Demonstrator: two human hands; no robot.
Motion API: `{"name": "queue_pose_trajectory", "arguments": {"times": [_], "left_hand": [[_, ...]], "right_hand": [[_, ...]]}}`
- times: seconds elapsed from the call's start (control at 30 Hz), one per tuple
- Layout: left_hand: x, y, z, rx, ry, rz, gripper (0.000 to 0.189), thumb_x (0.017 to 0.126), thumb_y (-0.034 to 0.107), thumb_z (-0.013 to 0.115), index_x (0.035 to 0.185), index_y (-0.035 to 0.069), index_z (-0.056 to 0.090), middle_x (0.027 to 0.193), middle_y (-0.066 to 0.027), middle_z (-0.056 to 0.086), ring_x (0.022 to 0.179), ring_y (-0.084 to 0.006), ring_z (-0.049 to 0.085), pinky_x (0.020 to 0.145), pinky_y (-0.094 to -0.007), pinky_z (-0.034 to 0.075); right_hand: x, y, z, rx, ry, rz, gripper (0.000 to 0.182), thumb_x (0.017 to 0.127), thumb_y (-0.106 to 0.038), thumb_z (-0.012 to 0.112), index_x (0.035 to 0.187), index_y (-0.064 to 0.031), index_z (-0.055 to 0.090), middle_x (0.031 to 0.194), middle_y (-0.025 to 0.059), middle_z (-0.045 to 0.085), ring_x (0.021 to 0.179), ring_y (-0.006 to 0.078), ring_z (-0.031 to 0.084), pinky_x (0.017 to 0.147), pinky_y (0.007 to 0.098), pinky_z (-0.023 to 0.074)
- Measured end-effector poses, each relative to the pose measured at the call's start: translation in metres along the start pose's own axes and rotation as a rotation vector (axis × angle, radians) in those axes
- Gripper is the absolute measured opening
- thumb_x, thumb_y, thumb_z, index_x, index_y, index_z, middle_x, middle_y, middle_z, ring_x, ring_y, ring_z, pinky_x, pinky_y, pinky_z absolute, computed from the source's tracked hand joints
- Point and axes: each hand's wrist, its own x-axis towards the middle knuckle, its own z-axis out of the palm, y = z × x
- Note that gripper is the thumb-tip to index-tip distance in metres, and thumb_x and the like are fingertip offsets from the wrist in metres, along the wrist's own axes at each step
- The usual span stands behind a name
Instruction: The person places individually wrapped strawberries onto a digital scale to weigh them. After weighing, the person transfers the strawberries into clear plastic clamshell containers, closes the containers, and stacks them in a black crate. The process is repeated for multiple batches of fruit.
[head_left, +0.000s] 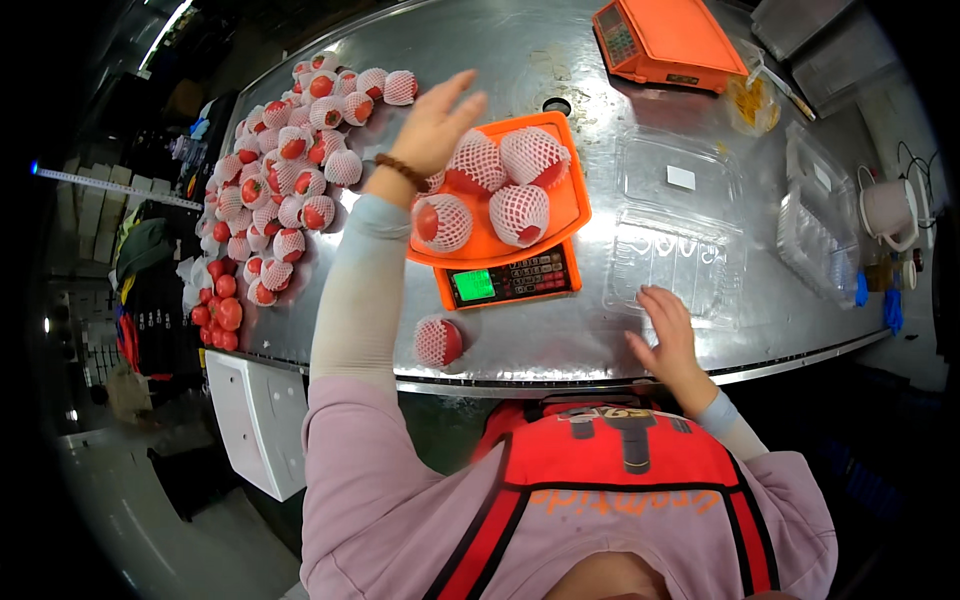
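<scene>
My left hand is stretched out over the far left edge of the orange weighing tray, fingers apart and empty. Several tomatoes in white foam nets lie in the tray, one partly hidden by my wrist. The tray sits on an orange digital scale with a lit green display. A single netted tomato rests on the table in front of the scale. My right hand holds nothing, its fingers apart at the near edge of an open clear plastic clamshell box.
Many netted tomatoes are heaped at the left, with bare tomatoes near the corner of the metal table. A second orange scale, a bag of yellow bands, more clear boxes and a mug stand right.
</scene>
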Motion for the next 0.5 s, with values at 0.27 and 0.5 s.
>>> {"name": "queue_pose_trajectory", "arguments": {"times": [0.27, 0.5], "left_hand": [[-0.117, 0.012, -0.068, -0.216, 0.275, -0.243, 0.044, 0.098, 0.024, 0.055, 0.132, -0.003, 0.05, 0.122, -0.0096, 0.06, 0.115, -0.0154, 0.054, 0.098, -0.0276, 0.041], [-0.306, -0.016, 0.012, 0.254, -0.147, -0.461, 0.067, 0.07, 0.023, 0.082, 0.13, 0.007, 0.055, 0.131, -0.0234, 0.05, 0.123, -0.0366, 0.049, 0.104, -0.0432, 0.041]], "right_hand": [[-0.017, 0.043, 0.039, -0.081, -0.267, -0.052, 0.021, 0.078, -0.016, 0.068, 0.097, -0.0069, 0.066, 0.094, 0.0078, 0.068, 0.085, 0.0289, 0.063, 0.075, 0.0415, 0.0491], [0.002, 0.04, 0.037, 0.042, -0.337, -0.061, 0.022, 0.078, -0.018, 0.07, 0.096, -0.0057, 0.067, 0.091, 0.0111, 0.068, 0.082, 0.0329, 0.064, 0.072, 0.0424, 0.0508]]}}
